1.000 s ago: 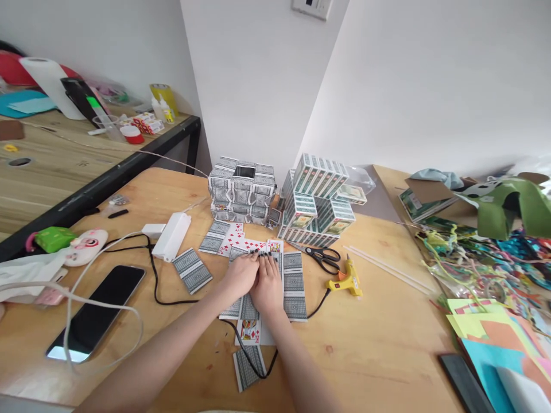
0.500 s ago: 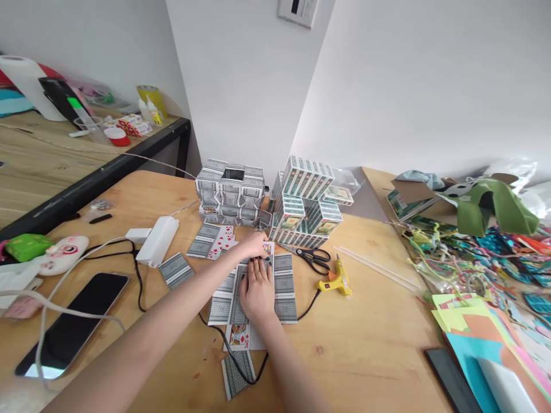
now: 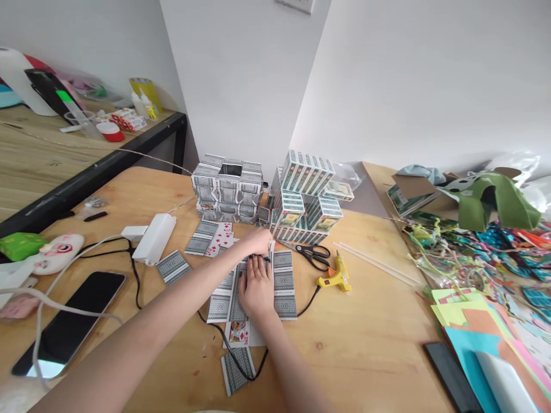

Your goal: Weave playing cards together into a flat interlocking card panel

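Note:
My right hand (image 3: pixel 256 289) lies flat, its dark-nailed fingers together and stretched out over the joined playing cards (image 3: pixel 284 281). These cards are laid side by side, mostly with grey patterned backs up. Just beyond its fingertips, my left hand (image 3: pixel 260 242) is curled down at the far edge of the cards. Its fingers are mostly hidden, and I cannot make out anything in them. A king of diamonds (image 3: pixel 237 332) shows at the near edge. A loose card (image 3: pixel 238 370) lies nearer me, with a black cord across it.
Behind stand a structure of folded cards (image 3: pixel 228 189) and stacked card boxes (image 3: pixel 306 198). To the right lie black-handled scissors (image 3: pixel 316 256), a yellow glue gun (image 3: pixel 338 275) and clear glue sticks (image 3: pixel 374 264). A phone (image 3: pixel 71 321), a white adapter (image 3: pixel 155 238) and cables are at left.
The camera view has shifted slightly. Both hands stay at nearly the same place on the cards, the left still curled and the right still flat.

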`<state>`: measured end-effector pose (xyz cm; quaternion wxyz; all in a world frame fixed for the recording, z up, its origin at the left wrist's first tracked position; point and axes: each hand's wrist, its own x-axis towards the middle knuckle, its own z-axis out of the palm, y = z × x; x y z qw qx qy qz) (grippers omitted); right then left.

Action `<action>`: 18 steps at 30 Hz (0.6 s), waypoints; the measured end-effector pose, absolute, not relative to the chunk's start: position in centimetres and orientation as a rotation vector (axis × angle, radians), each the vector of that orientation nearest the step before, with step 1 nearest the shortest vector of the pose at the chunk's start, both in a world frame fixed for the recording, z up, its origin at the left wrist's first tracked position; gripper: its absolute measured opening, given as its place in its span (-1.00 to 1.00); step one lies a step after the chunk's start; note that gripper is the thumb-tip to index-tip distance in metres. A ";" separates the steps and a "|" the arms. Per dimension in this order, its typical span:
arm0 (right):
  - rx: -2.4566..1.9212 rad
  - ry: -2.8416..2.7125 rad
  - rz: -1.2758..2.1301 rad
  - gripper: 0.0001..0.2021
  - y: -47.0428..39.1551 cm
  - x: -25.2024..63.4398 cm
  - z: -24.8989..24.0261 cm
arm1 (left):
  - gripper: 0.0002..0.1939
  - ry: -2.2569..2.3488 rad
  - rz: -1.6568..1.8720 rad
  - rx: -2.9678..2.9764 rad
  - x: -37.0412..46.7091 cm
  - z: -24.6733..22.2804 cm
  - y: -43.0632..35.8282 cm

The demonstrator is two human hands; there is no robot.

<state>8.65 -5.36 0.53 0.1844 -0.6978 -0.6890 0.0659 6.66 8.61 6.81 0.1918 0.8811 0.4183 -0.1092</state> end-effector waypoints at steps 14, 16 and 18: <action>-1.925 -1.898 0.196 -0.66 -5.6 8.8 1.5 | -0.84 1.258 -0.167 2.546 7.2 7.3 4.8; -1.911 -1.910 0.182 -0.64 -5.6 8.8 1.5 | -0.87 1.271 -0.122 2.527 7.2 7.0 4.6; -1.882 -1.926 0.182 -0.63 -5.6 8.9 1.3 | -0.88 1.296 -0.062 2.493 7.1 6.5 4.1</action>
